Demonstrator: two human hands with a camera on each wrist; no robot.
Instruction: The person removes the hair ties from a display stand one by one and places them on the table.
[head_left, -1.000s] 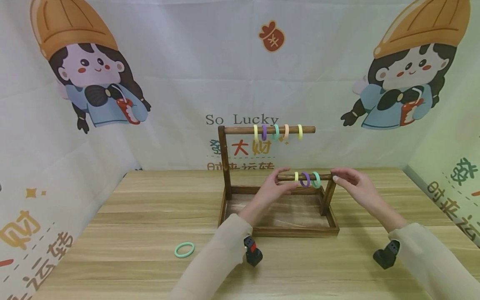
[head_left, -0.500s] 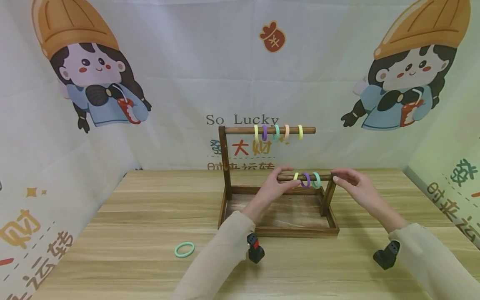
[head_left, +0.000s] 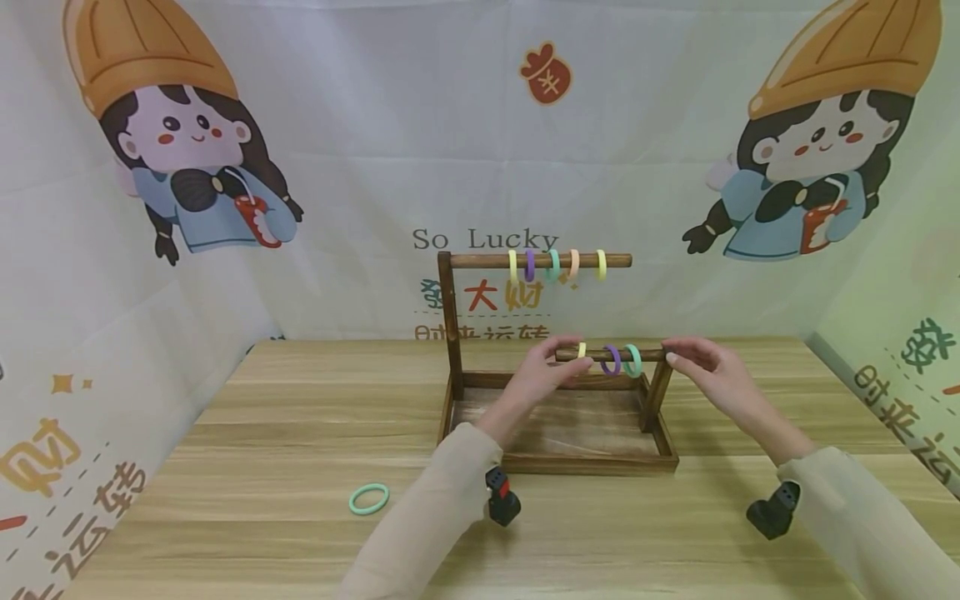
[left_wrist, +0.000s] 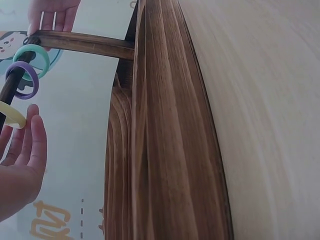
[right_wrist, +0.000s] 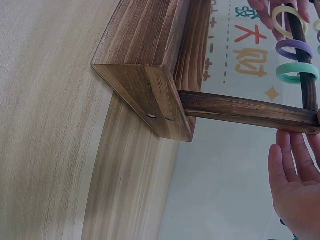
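A dark wooden rack has a lower bar [head_left: 647, 356] carrying a yellow ring [head_left: 582, 351], a purple ring [head_left: 612, 361] and a green ring [head_left: 633, 361]. My left hand [head_left: 535, 377] pinches the yellow ring near the bar's free left end. In the left wrist view that yellow ring [left_wrist: 13, 116] sits against the fingertips, still around the bar. With thumb and fingers, my right hand [head_left: 716, 372] grips the rack's corner where the short post [head_left: 657, 393] meets the bar. In the right wrist view the right hand [right_wrist: 296, 197] is partly out of frame.
Above, the rack's upper bar [head_left: 480, 261] bears several coloured rings. The rack's tray base [head_left: 585, 464] stands on the wooden table [head_left: 300, 417]. A loose green ring [head_left: 369, 499] lies on the table at front left. A printed cloth [head_left: 360, 167] hangs behind.
My left hand has drawn the yellow ring left along the lower bar, away from the purple ring and toward the free end. The right hand stays at the corner.
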